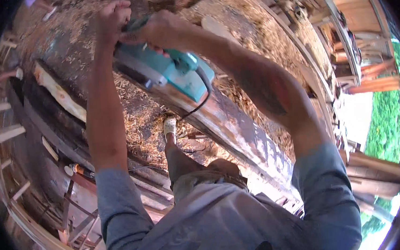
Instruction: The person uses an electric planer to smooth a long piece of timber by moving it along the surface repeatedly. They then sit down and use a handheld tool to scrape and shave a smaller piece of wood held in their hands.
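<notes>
A teal electric planer [147,61] rests on a long, thick wooden plank [237,122] that runs from upper left to lower right. My right hand [152,31] is wrapped around the planer's upper part, its fingers partly hidden. Beside it, at the tool's far end, my left hand [115,15] is closed with curled knuckles; it seems to grip the planer's front, though the contact is mostly covered. A dark power cord [205,84] loops from the near end of the planer down past the plank's edge.
Wood shavings [135,106] litter the ground around my shoe [170,126]. More timbers [61,93] lie at left, near an orange-and-black tool [81,170]. Boards and racks [344,43] stand at right. Parts of other people [50,13] show at the upper left.
</notes>
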`<state>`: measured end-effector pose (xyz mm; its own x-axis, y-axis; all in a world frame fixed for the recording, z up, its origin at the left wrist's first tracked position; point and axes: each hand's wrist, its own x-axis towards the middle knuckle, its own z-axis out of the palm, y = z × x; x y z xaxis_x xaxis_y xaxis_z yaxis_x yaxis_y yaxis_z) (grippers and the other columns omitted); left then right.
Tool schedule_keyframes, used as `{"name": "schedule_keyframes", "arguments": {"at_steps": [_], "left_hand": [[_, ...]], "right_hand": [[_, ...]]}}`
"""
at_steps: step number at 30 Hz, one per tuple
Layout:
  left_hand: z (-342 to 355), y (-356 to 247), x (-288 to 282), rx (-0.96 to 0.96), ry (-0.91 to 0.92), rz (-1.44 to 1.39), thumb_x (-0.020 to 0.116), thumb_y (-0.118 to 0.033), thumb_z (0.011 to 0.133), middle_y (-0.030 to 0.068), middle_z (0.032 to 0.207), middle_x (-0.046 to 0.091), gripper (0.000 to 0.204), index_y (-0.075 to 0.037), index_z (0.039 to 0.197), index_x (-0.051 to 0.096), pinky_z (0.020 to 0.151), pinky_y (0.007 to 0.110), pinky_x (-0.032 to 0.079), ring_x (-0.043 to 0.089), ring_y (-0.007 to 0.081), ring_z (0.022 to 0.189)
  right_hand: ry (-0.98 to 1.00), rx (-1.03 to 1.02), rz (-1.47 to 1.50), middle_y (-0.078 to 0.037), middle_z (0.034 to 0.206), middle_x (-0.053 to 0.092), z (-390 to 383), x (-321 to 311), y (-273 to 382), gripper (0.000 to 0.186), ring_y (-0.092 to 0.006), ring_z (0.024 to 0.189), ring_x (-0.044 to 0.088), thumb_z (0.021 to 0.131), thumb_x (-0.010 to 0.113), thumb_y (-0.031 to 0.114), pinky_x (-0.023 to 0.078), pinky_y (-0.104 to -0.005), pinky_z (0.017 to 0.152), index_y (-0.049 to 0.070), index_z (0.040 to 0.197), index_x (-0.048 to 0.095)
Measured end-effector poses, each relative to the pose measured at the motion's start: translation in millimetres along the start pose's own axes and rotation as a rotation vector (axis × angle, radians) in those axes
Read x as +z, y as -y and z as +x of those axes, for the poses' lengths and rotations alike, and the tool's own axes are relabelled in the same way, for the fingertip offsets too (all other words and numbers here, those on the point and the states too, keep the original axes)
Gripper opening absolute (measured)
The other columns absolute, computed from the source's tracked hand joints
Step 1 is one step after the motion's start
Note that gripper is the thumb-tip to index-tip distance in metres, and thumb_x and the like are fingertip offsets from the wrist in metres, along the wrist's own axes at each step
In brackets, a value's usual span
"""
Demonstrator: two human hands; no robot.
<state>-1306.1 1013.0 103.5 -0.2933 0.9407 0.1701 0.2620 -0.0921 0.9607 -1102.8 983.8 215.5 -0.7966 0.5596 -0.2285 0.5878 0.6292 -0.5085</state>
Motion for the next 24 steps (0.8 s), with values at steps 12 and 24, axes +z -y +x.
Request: {"name": "schedule_keyframes", "arguments": {"at_steps": [12,24], "left_hand": [[-381,-193,273,0.303,0.679,-0.071,0.070,0.003,0.078,0.0141,0.093,0.068,0.018,-0.003,0.095,0.070,0.079,0.036,0.055,0.069,0.0301,0.085],[-688,-307,611,0.437,1.414,-0.473,0.074,-0.003,0.076,0.0149,0.102,0.067,0.028,-0.003,0.104,0.069,0.082,0.040,0.057,0.068,0.0328,0.094]], "right_hand": [[0.118,0.647,0.469,-0.020,0.066,0.066,-515,47,-40,0.063,-0.0328,0.066,0.070,0.080,0.076,0.058,0.057,-0.0445,0.061,-0.003,0.087,0.067],[-0.216,1.429,0.701,-0.015,0.077,0.071,-983,149,-58,0.051,-0.0272,0.071,0.070,0.070,0.086,0.042,0.055,-0.0405,0.069,0.000,0.095,0.071]]}}
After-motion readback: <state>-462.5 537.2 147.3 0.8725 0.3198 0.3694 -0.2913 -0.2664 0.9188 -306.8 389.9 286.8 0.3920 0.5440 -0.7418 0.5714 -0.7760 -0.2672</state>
